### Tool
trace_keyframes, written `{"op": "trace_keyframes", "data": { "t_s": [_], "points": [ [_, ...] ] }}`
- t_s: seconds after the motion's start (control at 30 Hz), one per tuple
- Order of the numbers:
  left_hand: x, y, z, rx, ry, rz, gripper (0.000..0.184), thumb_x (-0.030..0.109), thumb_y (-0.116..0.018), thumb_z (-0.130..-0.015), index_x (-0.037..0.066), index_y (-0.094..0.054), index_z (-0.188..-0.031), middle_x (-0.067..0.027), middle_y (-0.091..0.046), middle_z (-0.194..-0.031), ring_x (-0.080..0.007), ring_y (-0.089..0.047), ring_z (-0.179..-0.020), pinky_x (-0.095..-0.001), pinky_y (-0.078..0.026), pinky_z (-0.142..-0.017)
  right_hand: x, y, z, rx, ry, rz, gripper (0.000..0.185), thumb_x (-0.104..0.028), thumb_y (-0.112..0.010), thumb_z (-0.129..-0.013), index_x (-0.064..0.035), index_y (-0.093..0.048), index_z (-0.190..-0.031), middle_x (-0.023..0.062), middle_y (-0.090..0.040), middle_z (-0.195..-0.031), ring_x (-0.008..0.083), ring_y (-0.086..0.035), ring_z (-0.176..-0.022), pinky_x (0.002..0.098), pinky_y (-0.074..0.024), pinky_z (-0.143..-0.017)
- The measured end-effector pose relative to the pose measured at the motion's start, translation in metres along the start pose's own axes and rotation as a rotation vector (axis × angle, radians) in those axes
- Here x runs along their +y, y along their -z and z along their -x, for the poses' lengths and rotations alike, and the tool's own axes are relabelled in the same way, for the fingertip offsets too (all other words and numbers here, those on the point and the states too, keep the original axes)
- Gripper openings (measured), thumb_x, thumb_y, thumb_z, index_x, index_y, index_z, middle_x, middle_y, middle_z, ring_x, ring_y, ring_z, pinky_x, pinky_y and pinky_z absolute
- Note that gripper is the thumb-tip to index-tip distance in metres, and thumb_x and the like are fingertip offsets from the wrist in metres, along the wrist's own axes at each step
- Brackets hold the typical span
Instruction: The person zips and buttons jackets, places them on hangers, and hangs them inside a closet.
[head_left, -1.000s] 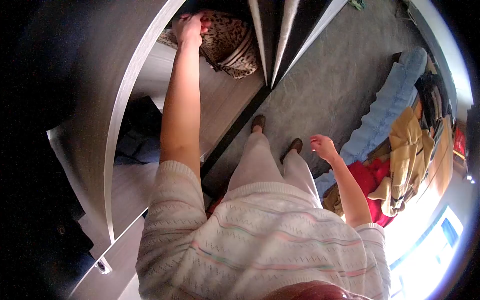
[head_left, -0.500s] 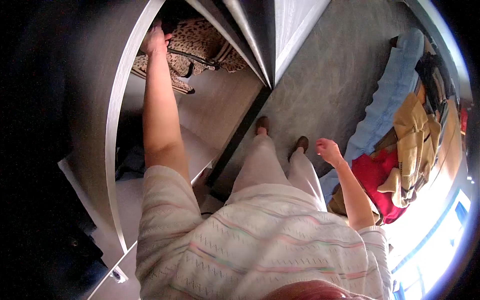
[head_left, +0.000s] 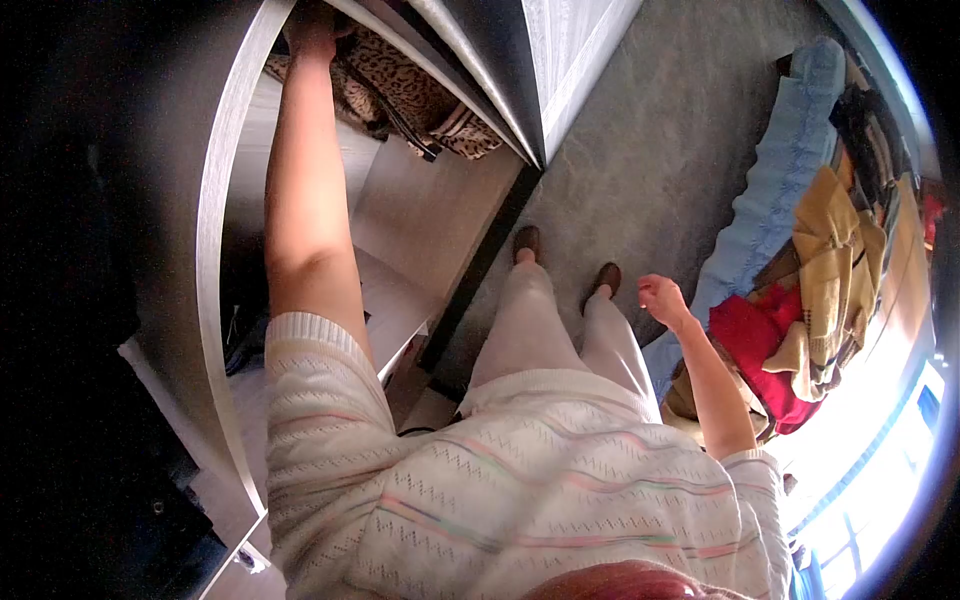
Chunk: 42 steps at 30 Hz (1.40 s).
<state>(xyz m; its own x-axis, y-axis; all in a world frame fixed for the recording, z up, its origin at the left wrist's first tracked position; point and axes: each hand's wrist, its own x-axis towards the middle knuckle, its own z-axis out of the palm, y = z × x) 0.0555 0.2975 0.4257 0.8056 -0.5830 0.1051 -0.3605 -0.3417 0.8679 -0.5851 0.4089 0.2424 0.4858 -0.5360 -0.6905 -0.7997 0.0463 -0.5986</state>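
Raised inside the wardrobe, my left hand (head_left: 312,38) is in shadow with its fingers closed at the upper part of a leopard-print jacket (head_left: 400,85). The exact grip, and any hanger, is hidden in the dark. The jacket hangs to the right of the hand, with a dark zip strip and a striped hem or cuff showing. My right hand (head_left: 662,298) hangs in the air at my side, fingers loosely curled, with nothing in it. It is nearest to the pile of clothes on the right.
A pale wardrobe panel (head_left: 212,200) curves along the left, and a folding door (head_left: 560,70) stands at the top centre. Light wooden shelves (head_left: 425,220) lie below the jacket. At right are a light blue ruffled cover (head_left: 765,190), a red garment (head_left: 755,345) and a tan checked garment (head_left: 830,250).
My left hand has gone higher and deeper into the wardrobe, and the leopard-print jacket has risen with it. My right hand stays loosely curled at my side.
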Motion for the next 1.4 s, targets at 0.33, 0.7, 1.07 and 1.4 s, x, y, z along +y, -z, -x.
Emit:
{"op": "trace_keyframes", "data": {
  "t_s": [0.33,0.7,1.07,1.4],
  "points": [
    [0.002,0.001,-0.001,-0.073,-0.024,0.020,0.024,0.017,-0.044,-0.089,0.006,-0.050,-0.110,-0.0132,-0.057,-0.097,-0.0252,-0.061,-0.075,-0.0335,-0.051,-0.048,0.016,-0.002,0.003,0.017,-0.038,-0.049,0.028,-0.007,-0.051,-0.074,0.0033,-0.058,-0.099,0.0115,-0.063,-0.076,0.0174,-0.060,-0.067,0.0288,-0.0477,-0.062],
    [0.006,0.007,-0.005,-0.126,-0.045,-0.015,0.022,0.017,-0.044,-0.089,0.007,-0.052,-0.107,-0.0120,-0.058,-0.094,-0.0251,-0.061,-0.074,-0.0337,-0.050,-0.049,0.009,-0.005,0.008,0.021,-0.074,-0.062,0.027,-0.016,-0.053,-0.072,-0.0038,-0.062,-0.094,0.0150,-0.064,-0.080,0.0273,-0.063,-0.076,0.0363,-0.0491,-0.070],
    [-0.009,0.045,-0.013,0.197,-0.179,-0.163,0.020,0.016,-0.044,-0.088,0.008,-0.054,-0.103,-0.0109,-0.059,-0.092,-0.0249,-0.061,-0.073,-0.0340,-0.050,-0.049,0.017,-0.013,0.005,0.082,-0.015,0.015,0.028,-0.018,-0.051,-0.072,-0.0034,-0.061,-0.094,0.0168,-0.063,-0.084,0.0315,-0.061,-0.080,0.0374,-0.0482,-0.072],
    [-0.019,0.019,-0.040,0.080,-0.163,-0.294,0.019,0.016,-0.044,-0.088,0.009,-0.056,-0.100,-0.0098,-0.059,-0.090,-0.0247,-0.061,-0.073,-0.0343,-0.050,-0.050,0.024,-0.030,0.027,0.147,-0.079,-0.044,0.025,-0.004,-0.050,-0.073,0.0065,-0.058,-0.094,0.0112,-0.063,-0.072,0.0158,-0.059,-0.058,0.0286,-0.0470,-0.054]
  ]
}}
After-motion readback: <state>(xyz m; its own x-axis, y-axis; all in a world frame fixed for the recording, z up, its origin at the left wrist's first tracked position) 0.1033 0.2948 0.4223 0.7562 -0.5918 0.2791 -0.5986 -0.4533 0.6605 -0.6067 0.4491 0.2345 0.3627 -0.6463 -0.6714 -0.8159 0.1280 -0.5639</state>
